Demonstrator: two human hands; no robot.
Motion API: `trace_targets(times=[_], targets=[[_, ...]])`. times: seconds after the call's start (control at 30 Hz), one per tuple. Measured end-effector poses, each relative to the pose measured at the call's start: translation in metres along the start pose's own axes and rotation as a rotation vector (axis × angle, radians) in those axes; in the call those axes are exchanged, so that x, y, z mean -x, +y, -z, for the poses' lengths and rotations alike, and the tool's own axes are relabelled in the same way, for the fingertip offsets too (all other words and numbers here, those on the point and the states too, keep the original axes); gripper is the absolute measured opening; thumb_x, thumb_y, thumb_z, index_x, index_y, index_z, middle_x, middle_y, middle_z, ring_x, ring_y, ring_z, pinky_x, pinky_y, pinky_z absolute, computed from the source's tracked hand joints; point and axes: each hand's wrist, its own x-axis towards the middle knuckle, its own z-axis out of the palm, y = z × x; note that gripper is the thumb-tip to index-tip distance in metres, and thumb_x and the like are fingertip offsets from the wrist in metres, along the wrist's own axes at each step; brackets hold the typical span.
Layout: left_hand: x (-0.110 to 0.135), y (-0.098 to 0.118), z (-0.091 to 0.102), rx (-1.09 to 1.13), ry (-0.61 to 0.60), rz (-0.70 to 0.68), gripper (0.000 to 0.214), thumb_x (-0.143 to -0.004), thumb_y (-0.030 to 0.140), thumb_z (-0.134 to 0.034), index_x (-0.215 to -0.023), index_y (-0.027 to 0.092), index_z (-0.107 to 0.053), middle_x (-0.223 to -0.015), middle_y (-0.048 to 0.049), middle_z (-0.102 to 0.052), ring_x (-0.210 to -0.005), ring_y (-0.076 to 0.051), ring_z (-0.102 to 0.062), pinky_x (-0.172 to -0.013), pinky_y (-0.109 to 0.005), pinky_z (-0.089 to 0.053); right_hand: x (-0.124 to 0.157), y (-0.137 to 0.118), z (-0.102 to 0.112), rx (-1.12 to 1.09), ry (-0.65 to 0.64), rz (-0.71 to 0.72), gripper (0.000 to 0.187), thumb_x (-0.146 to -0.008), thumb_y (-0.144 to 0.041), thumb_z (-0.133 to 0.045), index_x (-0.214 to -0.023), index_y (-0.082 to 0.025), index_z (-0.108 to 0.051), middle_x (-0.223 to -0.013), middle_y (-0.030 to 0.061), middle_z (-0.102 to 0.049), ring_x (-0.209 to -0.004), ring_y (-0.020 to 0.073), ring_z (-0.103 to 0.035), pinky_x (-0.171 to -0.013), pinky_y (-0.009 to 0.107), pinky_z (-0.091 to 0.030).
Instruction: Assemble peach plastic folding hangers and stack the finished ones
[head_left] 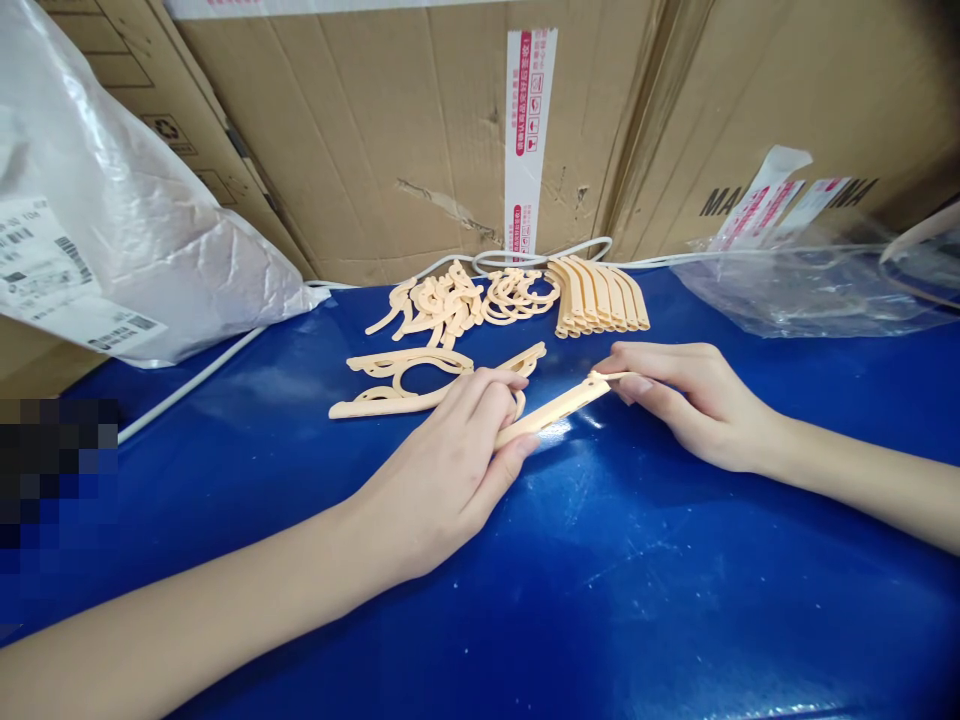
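My left hand (457,455) is closed round a beige plastic hanger arm (562,405), which slants up to the right above the blue table. At that arm's far end, my right hand (694,400) pinches a thin beige hanger piece (616,376) that touches the end; the fingers hide most of it. Just beyond my left hand lie folding hanger parts (397,402), partly covered by the fingers. Behind them are a heap of small hooked pieces (446,300), a cluster of curved rings (517,297) and a neat row of curved hanger arms (600,297).
Large cardboard boxes (390,130) stand along the back of the blue table (600,600). A silvery padded parcel (135,200) leans at the left. Clear plastic wrap (795,290) lies at the back right. A white cable (195,385) runs along the back and left.
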Motion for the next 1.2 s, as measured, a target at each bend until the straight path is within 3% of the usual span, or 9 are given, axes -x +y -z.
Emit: trace_targets(times=[0.2,0.4,0.67,0.97,1.2], targets=[[0.0004,0.0018,0.0019,-0.031,-0.019,0.004,0.014,-0.102,0.027,-0.032,-0.105,0.020,-0.044,-0.126,-0.0083,-0.045,-0.130,-0.018,-0.037,-0.109,-0.036,-0.034,0.0014,-0.0021,-0.0020,0.034,-0.034,0.007,0.019,-0.097,-0.034,-0.045,-0.095,-0.018,-0.056,-0.077,0.0019,-0.063,-0.063,0.0125,-0.058,-0.057,0.024,-0.043],[-0.0017,0.0022,0.0012,-0.105,-0.056,-0.048,0.018,-0.102,0.025,-0.030,-0.095,0.020,-0.046,-0.134,-0.0086,-0.041,-0.134,-0.020,-0.035,-0.117,-0.045,-0.023,0.0026,-0.0038,-0.0044,0.098,-0.042,0.025,0.019,-0.097,-0.034,-0.047,-0.091,-0.018,-0.055,-0.074,-0.0010,-0.063,-0.060,0.0086,-0.059,-0.055,0.020,-0.041],[-0.0002,0.0029,0.0018,-0.146,-0.069,-0.061,0.019,-0.102,0.025,-0.029,-0.095,0.019,-0.046,-0.131,-0.0102,-0.045,-0.130,-0.023,-0.039,-0.112,-0.047,-0.032,0.0065,-0.0079,-0.0051,0.218,-0.089,0.009,0.029,-0.100,-0.040,-0.036,-0.091,-0.018,-0.053,-0.073,0.0019,-0.066,-0.057,0.0137,-0.063,-0.050,0.024,-0.042],[-0.0001,0.0017,0.0008,-0.151,-0.075,-0.059,0.019,-0.102,0.025,-0.031,-0.100,0.019,-0.048,-0.136,-0.0087,-0.043,-0.132,-0.021,-0.037,-0.114,-0.042,-0.031,0.0069,-0.0061,-0.0045,0.555,-0.027,0.188,0.037,-0.102,-0.039,-0.029,-0.087,-0.016,-0.054,-0.075,0.0052,-0.067,-0.051,0.0139,-0.059,-0.044,0.027,-0.033],[0.0012,0.0008,0.0000,-0.176,-0.074,-0.077,0.025,-0.103,0.025,-0.028,-0.110,0.016,-0.050,-0.138,-0.0105,-0.041,-0.134,-0.019,-0.034,-0.116,-0.041,-0.028,0.0051,-0.0065,-0.0013,0.661,-0.041,0.261,0.036,-0.103,-0.035,-0.029,-0.084,-0.017,-0.053,-0.071,0.0030,-0.064,-0.053,0.0126,-0.057,-0.045,0.027,-0.032]])
